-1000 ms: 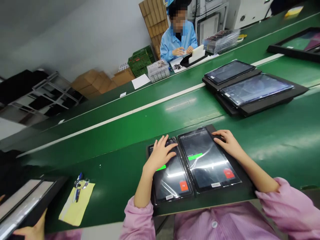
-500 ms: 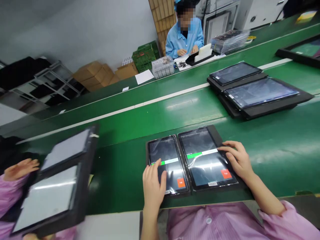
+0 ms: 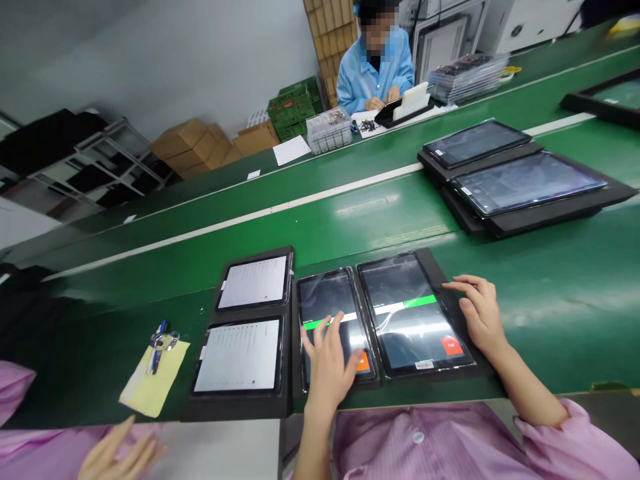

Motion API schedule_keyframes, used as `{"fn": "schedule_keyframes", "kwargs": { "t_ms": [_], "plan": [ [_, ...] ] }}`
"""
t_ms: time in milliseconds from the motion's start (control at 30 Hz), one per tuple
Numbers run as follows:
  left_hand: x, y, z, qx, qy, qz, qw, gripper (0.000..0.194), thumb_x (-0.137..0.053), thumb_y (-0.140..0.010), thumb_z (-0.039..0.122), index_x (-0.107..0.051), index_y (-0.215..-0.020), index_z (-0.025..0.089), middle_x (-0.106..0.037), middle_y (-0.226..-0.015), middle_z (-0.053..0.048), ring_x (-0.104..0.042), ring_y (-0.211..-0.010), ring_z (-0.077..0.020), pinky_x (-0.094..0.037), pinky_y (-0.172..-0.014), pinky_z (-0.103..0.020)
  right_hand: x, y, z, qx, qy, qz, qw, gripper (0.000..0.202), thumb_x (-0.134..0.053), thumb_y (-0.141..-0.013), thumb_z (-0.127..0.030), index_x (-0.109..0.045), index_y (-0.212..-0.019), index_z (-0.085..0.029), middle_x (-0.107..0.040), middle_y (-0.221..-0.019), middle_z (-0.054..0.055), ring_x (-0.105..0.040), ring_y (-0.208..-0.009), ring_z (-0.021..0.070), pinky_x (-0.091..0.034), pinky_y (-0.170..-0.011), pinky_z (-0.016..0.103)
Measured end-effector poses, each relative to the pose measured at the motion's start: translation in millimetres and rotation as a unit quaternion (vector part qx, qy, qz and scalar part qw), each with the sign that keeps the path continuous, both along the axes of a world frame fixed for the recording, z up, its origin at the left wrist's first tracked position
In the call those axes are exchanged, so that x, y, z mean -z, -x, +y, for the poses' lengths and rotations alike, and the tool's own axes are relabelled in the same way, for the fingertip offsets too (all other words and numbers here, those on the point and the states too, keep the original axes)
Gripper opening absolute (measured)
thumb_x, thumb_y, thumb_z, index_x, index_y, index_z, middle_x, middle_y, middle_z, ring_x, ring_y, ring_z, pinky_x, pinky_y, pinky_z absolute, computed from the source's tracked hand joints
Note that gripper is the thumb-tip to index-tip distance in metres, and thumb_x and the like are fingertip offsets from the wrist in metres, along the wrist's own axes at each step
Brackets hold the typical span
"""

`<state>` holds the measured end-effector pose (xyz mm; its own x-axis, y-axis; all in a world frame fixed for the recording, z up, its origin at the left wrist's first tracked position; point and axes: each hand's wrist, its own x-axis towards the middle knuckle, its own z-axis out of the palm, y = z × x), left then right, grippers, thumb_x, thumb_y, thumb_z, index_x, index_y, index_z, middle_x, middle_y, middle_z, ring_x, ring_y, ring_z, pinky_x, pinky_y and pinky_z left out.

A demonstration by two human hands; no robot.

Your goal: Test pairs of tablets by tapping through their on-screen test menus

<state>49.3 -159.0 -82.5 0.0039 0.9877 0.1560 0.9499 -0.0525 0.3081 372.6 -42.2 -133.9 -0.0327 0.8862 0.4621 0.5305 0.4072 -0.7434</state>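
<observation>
Two tablets lie side by side on a dark foam tray before me, with mostly black screens, a green-and-white bar and an orange-red button. Over the left tablet [image 3: 320,293] my left hand [image 3: 330,367] is spread, fingertips at or just above its glass. Beside the right edge of the right tablet [image 3: 395,273] hovers my right hand [image 3: 480,313], fingers apart and holding nothing. Just left of them, another tray bears an upper tablet [image 3: 255,282] and a lower tablet [image 3: 239,357], both with white lit screens.
A neighbour's hand [image 3: 120,450] is at the lower left, near a yellow paper [image 3: 163,383] with pens. Stacked trays with a tablet [image 3: 530,183] stand at the right. Across the green bench a person in blue [image 3: 375,70] works beside a clear parts box [image 3: 327,130].
The neighbour's tray with two white-screen tablets was set down beside mine and released. On my right tablet the green segment switched from left to right. My left hand shifted right, fingers spreading.
</observation>
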Motion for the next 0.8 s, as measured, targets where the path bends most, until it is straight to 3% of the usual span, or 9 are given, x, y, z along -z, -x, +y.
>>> {"fn": "schedule_keyframes", "kwargs": {
  "t_ms": [100, 167, 267, 400, 567, 800],
  "plan": [
    [-14.5, 12.2, 19.0, -0.025, 0.020, -0.008, 0.999, 0.061, -0.039, -0.105, 0.054, -0.036, -0.158, 0.023, -0.051, -0.156, -0.017, -0.044, -0.146, -0.0325, -0.016, -0.126, -0.068, 8.2, 2.7, 14.0, 0.010, 0.055, 0.009, 0.998, 0.045, -0.041, -0.103, -0.055, -0.073, -0.116, -0.027, -0.059, -0.119, 0.012, -0.056, -0.117, 0.0347, -0.042, -0.107, 0.055],
    [-28.7, 13.6, 45.2, -0.029, 0.078, 0.017, 0.996, 0.058, -0.041, -0.105, 0.050, -0.039, -0.157, 0.025, -0.044, -0.162, -0.016, -0.039, -0.151, -0.0333, -0.019, -0.125, -0.068, 14.1, 5.0, 27.8, -0.001, 0.095, 0.017, 0.995, 0.046, -0.045, -0.100, -0.057, -0.075, -0.117, -0.026, -0.058, -0.117, 0.012, -0.057, -0.117, 0.0339, -0.045, -0.107, 0.054],
    [-46.3, 1.9, 95.5, -0.043, 0.161, 0.099, 0.981, 0.062, -0.045, -0.103, 0.051, -0.037, -0.160, 0.024, -0.031, -0.168, -0.021, -0.029, -0.156, -0.0400, -0.018, -0.123, -0.072, 20.2, 8.2, 45.3, 0.001, 0.140, 0.041, 0.989, 0.052, -0.051, -0.093, -0.063, -0.077, -0.114, -0.024, -0.057, -0.112, 0.013, -0.058, -0.114, 0.0339, -0.052, -0.100, 0.050],
    [-51.2, -19.5, 142.9, -0.058, 0.210, 0.183, 0.959, 0.071, -0.046, -0.101, 0.056, -0.039, -0.159, 0.016, -0.035, -0.164, -0.028, -0.029, -0.155, -0.0468, -0.012, -0.124, -0.070, 21.5, 9.8, 49.9, 0.015, 0.154, 0.064, 0.986, 0.051, -0.059, -0.085, -0.065, -0.079, -0.110, -0.025, -0.059, -0.111, 0.012, -0.060, -0.112, 0.0325, -0.056, -0.091, 0.045],
    [-47.1, -26.7, 150.9, -0.050, 0.222, 0.201, 0.953, 0.078, -0.055, -0.094, 0.057, -0.042, -0.156, 0.011, -0.038, -0.161, -0.031, -0.032, -0.153, -0.0480, -0.007, -0.126, -0.064, 18.5, 8.2, 44.3, 0.009, 0.148, 0.074, 0.986, 0.045, -0.062, -0.083, -0.064, -0.078, -0.102, -0.026, -0.063, -0.109, 0.011, -0.061, -0.111, 0.0324, -0.056, -0.090, 0.047],
    [-49.0, -31.8, 157.6, -0.017, 0.231, 0.233, 0.945, 0.069, -0.057, -0.091, 0.048, -0.048, -0.147, 0.008, -0.057, -0.147, -0.028, -0.039, -0.150, -0.0445, -0.015, -0.125, -0.059, 17.8, 5.8, 45.5, 0.013, 0.151, 0.065, 0.986, 0.044, -0.063, -0.082, -0.062, -0.079, -0.100, -0.026, -0.062, -0.109, 0.011, -0.062, -0.109, 0.0321, -0.057, -0.087, 0.046]
  ]
}}
